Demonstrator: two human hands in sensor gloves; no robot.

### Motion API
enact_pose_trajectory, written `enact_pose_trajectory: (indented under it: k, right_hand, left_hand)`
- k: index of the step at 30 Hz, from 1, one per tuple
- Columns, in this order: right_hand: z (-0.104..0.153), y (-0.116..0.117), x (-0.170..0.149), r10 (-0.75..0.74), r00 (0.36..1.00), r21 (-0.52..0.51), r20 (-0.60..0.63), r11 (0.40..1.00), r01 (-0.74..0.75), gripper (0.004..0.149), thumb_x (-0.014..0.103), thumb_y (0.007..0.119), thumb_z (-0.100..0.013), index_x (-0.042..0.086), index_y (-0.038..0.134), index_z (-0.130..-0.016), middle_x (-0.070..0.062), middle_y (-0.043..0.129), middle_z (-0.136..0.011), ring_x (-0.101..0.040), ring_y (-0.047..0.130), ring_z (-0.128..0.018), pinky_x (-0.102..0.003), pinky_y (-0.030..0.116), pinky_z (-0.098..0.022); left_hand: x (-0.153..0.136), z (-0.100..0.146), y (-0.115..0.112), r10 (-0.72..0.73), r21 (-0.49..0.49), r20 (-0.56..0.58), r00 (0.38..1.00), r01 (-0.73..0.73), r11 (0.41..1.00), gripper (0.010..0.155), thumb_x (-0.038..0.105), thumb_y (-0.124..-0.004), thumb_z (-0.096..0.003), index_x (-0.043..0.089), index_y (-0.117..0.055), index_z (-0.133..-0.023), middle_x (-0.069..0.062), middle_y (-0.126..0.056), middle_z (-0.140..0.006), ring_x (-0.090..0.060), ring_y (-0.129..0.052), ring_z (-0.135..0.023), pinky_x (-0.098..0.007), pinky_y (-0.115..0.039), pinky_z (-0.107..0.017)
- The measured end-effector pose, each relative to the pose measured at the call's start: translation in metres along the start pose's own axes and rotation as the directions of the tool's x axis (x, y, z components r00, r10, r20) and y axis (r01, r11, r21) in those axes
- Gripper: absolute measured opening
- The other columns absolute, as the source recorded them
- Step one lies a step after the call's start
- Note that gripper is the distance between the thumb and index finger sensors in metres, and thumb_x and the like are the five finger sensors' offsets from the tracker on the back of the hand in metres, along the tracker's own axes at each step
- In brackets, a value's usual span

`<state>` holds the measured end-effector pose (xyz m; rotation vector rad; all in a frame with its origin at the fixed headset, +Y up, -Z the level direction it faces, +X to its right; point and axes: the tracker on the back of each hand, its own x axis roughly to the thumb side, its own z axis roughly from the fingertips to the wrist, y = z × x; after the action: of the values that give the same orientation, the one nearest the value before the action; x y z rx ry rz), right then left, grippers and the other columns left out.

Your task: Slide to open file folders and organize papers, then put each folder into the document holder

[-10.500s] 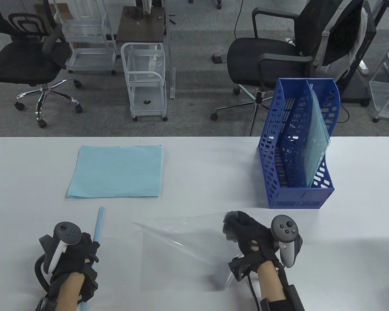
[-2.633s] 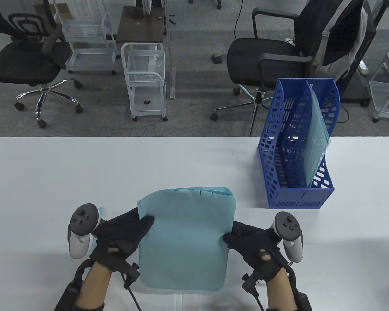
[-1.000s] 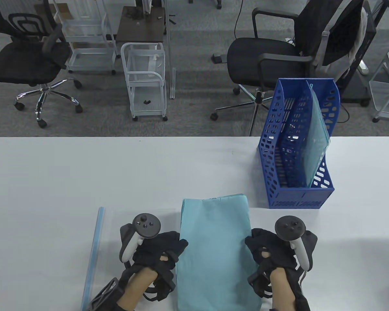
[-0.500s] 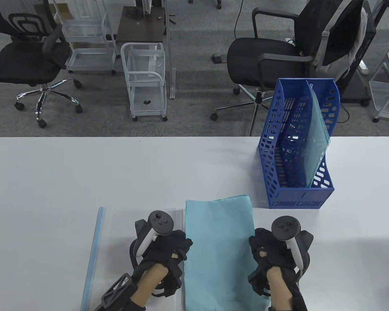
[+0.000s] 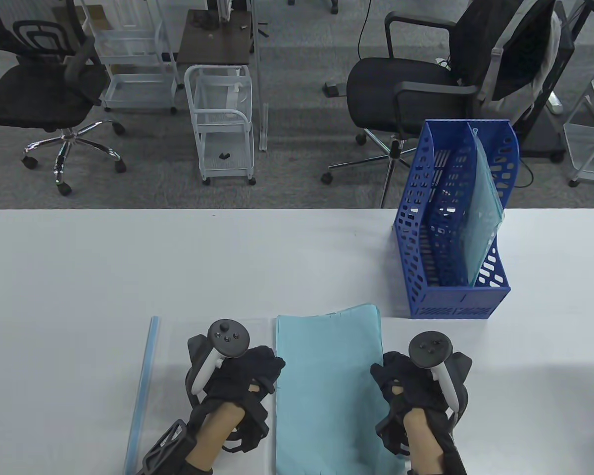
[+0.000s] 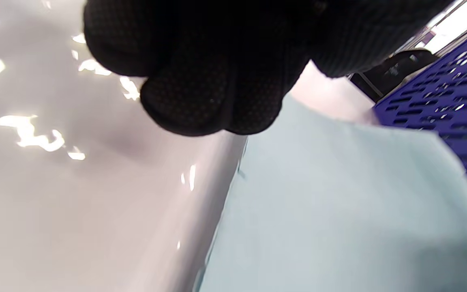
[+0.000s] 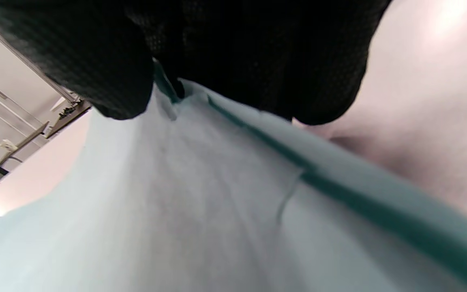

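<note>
A stack of light blue papers (image 5: 326, 391) lies lengthwise at the table's near edge between my hands. My right hand (image 5: 396, 381) pinches its right edge, thumb and fingers (image 7: 237, 52) on either side of the sheets (image 7: 176, 223). My left hand (image 5: 257, 371) sits at the stack's left edge with curled fingers (image 6: 213, 81); whether they pinch the papers (image 6: 339, 211) is hidden. A clear folder (image 5: 178, 341) lies flat under and left of the stack, its blue slide bar (image 5: 141, 391) along its left side. The blue document holder (image 5: 453, 297) stands at the right.
One filled clear folder (image 5: 482, 222) stands in the holder's right slot; its left slot holds nothing visible. Beyond the table's far edge are office chairs (image 5: 416, 84) and white wire carts (image 5: 220, 118) on the carpet.
The paper stack, held wide between my hands 2.6 s ago, now lies lengthwise over the clear folder. In the last half second it and both hands shifted slightly left.
</note>
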<state>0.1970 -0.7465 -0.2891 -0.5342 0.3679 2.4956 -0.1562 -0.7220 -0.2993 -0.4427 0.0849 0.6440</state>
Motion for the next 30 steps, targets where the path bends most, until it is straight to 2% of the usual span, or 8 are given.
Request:
enact_pose_trajectory:
  k: [3,5,9,12,15,20,30]
  right_hand:
    - [0.005,-0.002,0.003,0.096,0.995,-0.093,-0.010,0.991,-0.096,0.067,0.051,0.090,-0.040,0.019,0.074,-0.096,-0.007,0.093,-0.087,-0.028,0.100,-0.067,-0.051,0.080,-0.059]
    - [0.008,-0.001,0.005,0.127,0.992,-0.117,-0.007,0.985,-0.127,0.072,0.053,0.090,-0.039,0.021,0.068,-0.100,-0.007,0.087,-0.095,-0.032,0.095,-0.074,-0.054,0.076,-0.062]
    - [0.010,0.010,0.012,0.209,0.976,0.009,0.058,0.978,-0.210,0.078,0.057,0.087,-0.041,0.029,0.055,-0.106,-0.009,0.066,-0.110,-0.040,0.080,-0.090,-0.057,0.068,-0.066]
    - [0.013,0.019,0.020,0.321,0.943,0.046,0.089,0.944,-0.325,0.078,0.059,0.087,-0.041,0.037,0.052,-0.107,-0.007,0.056,-0.116,-0.042,0.070,-0.096,-0.058,0.065,-0.069]
    - [0.016,0.028,0.027,0.407,0.907,0.078,0.104,0.906,-0.416,0.079,0.061,0.087,-0.040,0.039,0.052,-0.108,-0.007,0.051,-0.118,-0.044,0.063,-0.099,-0.059,0.062,-0.070]
    - [0.018,0.037,0.034,0.503,0.859,0.063,0.100,0.858,-0.510,0.080,0.062,0.088,-0.039,0.038,0.054,-0.107,-0.007,0.047,-0.119,-0.044,0.060,-0.099,-0.059,0.061,-0.071]
    - [0.020,0.044,0.041,0.566,0.818,0.039,0.102,0.819,-0.572,0.084,0.063,0.088,-0.039,0.035,0.049,-0.108,-0.011,0.048,-0.118,-0.045,0.063,-0.098,-0.058,0.063,-0.070]
  left_hand:
    - [-0.008,0.018,0.020,-0.003,0.096,0.015,1.000,0.002,0.995,0.056,0.054,-0.082,-0.0461,0.021,-0.088,-0.091,-0.004,-0.104,-0.071,-0.027,-0.109,-0.050,-0.045,-0.089,-0.045]
    - [-0.017,0.031,0.031,-0.030,0.159,0.002,1.000,0.029,0.987,0.062,0.057,-0.079,-0.0461,0.023,-0.082,-0.098,-0.007,-0.098,-0.084,-0.032,-0.105,-0.065,-0.049,-0.085,-0.054]
    - [-0.049,0.051,0.038,-0.149,0.220,-0.119,0.982,0.173,0.960,0.072,0.061,-0.077,-0.0456,0.024,-0.072,-0.107,-0.011,-0.082,-0.106,-0.041,-0.090,-0.090,-0.057,-0.078,-0.064]
    - [-0.070,0.053,0.029,-0.233,0.181,-0.199,0.952,0.269,0.946,0.075,0.064,-0.076,-0.0458,0.027,-0.066,-0.110,-0.011,-0.071,-0.114,-0.045,-0.080,-0.099,-0.059,-0.073,-0.068]
    - [-0.085,0.050,0.018,-0.270,0.131,-0.241,0.932,0.307,0.943,0.076,0.065,-0.074,-0.0457,0.030,-0.062,-0.112,-0.010,-0.063,-0.118,-0.046,-0.072,-0.104,-0.059,-0.071,-0.070]
    - [-0.094,0.044,0.011,-0.318,0.062,-0.285,0.904,0.349,0.935,0.076,0.066,-0.073,-0.0458,0.031,-0.061,-0.112,-0.010,-0.062,-0.119,-0.046,-0.073,-0.103,-0.059,-0.071,-0.070]
    - [-0.096,0.043,0.008,-0.304,0.026,-0.255,0.918,0.320,0.947,0.077,0.066,-0.074,-0.0446,0.029,-0.064,-0.112,-0.014,-0.062,-0.117,-0.046,-0.067,-0.106,-0.059,-0.070,-0.071]
